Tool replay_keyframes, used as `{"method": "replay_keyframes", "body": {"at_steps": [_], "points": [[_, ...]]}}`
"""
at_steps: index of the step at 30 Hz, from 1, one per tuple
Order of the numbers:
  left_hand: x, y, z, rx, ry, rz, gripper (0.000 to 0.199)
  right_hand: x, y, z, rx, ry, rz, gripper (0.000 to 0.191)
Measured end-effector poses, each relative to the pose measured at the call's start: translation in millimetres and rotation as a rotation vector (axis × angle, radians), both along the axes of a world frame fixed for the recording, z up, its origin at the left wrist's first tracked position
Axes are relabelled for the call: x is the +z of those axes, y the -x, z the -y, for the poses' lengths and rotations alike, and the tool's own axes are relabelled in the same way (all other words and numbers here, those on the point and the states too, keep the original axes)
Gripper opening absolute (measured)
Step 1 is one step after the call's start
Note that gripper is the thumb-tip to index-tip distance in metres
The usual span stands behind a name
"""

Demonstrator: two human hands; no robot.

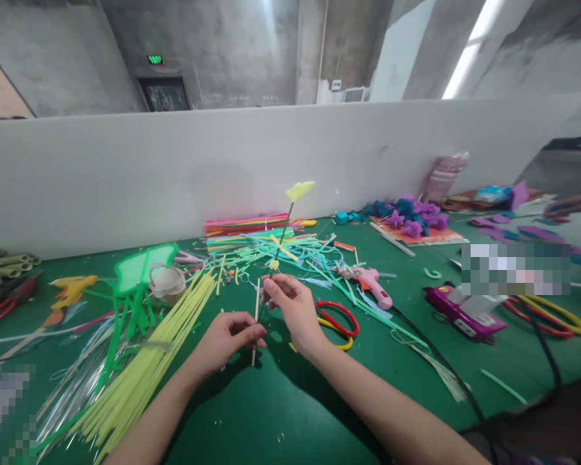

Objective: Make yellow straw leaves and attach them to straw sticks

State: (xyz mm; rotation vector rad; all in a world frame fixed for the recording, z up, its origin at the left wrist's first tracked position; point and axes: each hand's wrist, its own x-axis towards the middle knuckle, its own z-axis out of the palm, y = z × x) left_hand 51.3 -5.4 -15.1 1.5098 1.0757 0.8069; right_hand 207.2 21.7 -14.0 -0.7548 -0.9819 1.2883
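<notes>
My right hand (pixel 294 312) pinches a thin dark stem that stands tilted above the table. At its top is a pale yellow petal-like piece (pixel 300 190), and a small yellow tuft (pixel 274 265) sits just above my fingertips. To its left, my left hand (pixel 235 336) is closed on a thin pale wooden stick (pixel 257 298), held almost upright. The stem's lower end runs down toward my left fingertips; whether they touch it I cannot tell. Behind the hands lie loose green and blue pipe cleaners (pixel 290 248).
Yellow pipe cleaners (pixel 169 329) and a yellow glue gun (pixel 72 290) lie left. On the right are a pink glue gun (pixel 375 287), red-handled scissors (pixel 351 320), a purple device (pixel 465 313) and purple flowers (pixel 416 219). Another person's hand (pixel 574 205) reaches in far right.
</notes>
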Motion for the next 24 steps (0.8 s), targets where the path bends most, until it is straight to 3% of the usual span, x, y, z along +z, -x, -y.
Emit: {"method": "replay_keyframes", "body": {"at_steps": [7,24], "points": [[-2.3,4,1,-0.07,0.107,0.047,0.025,2.9,1,2,0.045,0.018,-0.001,0.028],[0.0,11,1,-0.097,0.099,0.056,0.017,3.2,-6,-1,0.198,0.102,-0.063,0.034]]}}
